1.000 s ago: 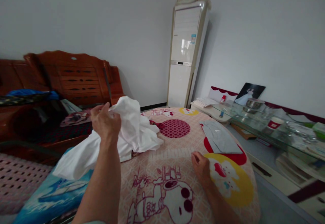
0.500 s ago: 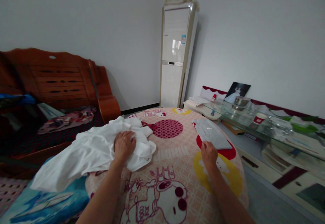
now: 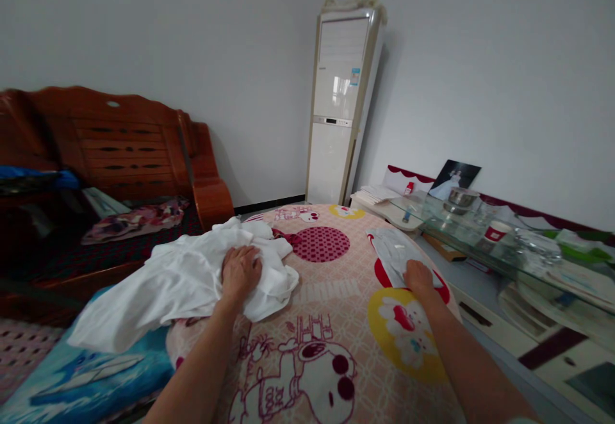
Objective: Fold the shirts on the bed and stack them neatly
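So there's a round table (image 3: 346, 321) with a pink cartoon cover, a wooden bench (image 3: 125, 148) off to the left and a tall air conditioner (image 3: 331, 110) in the corner. Left hand (image 3: 241, 273) lies flattish, fingers spread, on the white cloth (image 3: 192, 270); right hand (image 3: 418, 278) is curled on the grey cloth (image 3: 391, 251), can't tell if it's gripping.

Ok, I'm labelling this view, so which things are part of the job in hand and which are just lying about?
In hand:
- white cloth, under the left hand
- flat grey item, at the right hand

Lying about:
- paper cup
- metal bowl
- photo
- patterned cloth
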Tool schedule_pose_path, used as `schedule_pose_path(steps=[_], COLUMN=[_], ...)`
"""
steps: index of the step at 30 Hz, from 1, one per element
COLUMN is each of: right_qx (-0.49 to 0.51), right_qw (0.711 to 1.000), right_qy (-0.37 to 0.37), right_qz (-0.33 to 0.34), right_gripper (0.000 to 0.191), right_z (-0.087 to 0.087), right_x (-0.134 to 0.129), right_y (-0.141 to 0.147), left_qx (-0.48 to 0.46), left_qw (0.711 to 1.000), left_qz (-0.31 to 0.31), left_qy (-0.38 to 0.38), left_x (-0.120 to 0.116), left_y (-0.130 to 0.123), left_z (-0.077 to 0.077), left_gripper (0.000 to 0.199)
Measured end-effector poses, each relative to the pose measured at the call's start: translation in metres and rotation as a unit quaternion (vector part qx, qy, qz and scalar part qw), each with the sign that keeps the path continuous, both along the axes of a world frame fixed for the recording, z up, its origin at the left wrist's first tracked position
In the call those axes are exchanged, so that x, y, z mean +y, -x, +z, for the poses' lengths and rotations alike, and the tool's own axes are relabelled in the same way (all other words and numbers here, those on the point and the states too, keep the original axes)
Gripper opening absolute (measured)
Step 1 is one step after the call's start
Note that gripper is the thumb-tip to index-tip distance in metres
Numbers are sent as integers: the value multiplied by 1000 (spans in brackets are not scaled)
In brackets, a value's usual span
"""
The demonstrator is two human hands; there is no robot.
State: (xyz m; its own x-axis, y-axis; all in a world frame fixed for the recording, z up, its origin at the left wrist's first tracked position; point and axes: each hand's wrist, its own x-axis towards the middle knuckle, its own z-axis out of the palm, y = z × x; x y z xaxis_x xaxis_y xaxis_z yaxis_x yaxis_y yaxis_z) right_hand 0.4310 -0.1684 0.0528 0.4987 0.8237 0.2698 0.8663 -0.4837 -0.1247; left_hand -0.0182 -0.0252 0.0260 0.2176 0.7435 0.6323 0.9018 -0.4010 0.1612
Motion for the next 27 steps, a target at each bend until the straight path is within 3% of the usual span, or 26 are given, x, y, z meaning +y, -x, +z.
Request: schedule_pose_path(steps=[3,5,7,8,10,14,18,20,21,24,27], right_qx=[14,42,169,224,311,382,416,414,407,369,340], right_qw=[999,992,937,910,878,854,841,840,846,871,881], right_qy=[-29,-61,-148,-176,-217,-243,-123,-94,-114,-229,-297], right_qz=[34,99,269,301,293,256,323,337,324,231,141], right_gripper=[14,13,12,10,9,9,11,14,16,24,30], right_z=[17,24,25,24,20,5,-14,-25,-31,-50,-66], right_x=[6,6,2,-1,-7,-14,-19,-20,-20,-17,-17], right_y=[24,52,83,96,117,132,140,143,142,134,118], left_qx=[-6,-7,-8,-10,-13,-27,-85,-124,-137,-102,-18], left_qw=[1000,1000,1000,1000,1000,1000,993,983,977,957,941], left_qz=[-1,-3,-4,-4,-5,-3,-10,-52,-83,-201,-242], left_qy=[-3,-5,-6,-7,-5,12,84,122,138,184,235], left_x=[1,2,2,2,1,1,-1,-8,-13,-31,-47], left_y=[0,-1,-1,-1,-1,1,-12,-32,-45,-94,-139], left_z=[-1,-2,-3,-4,-4,-1,13,22,26,29,20], left_gripper=[31,32,32,32,34,33,31,30,28,22,18])
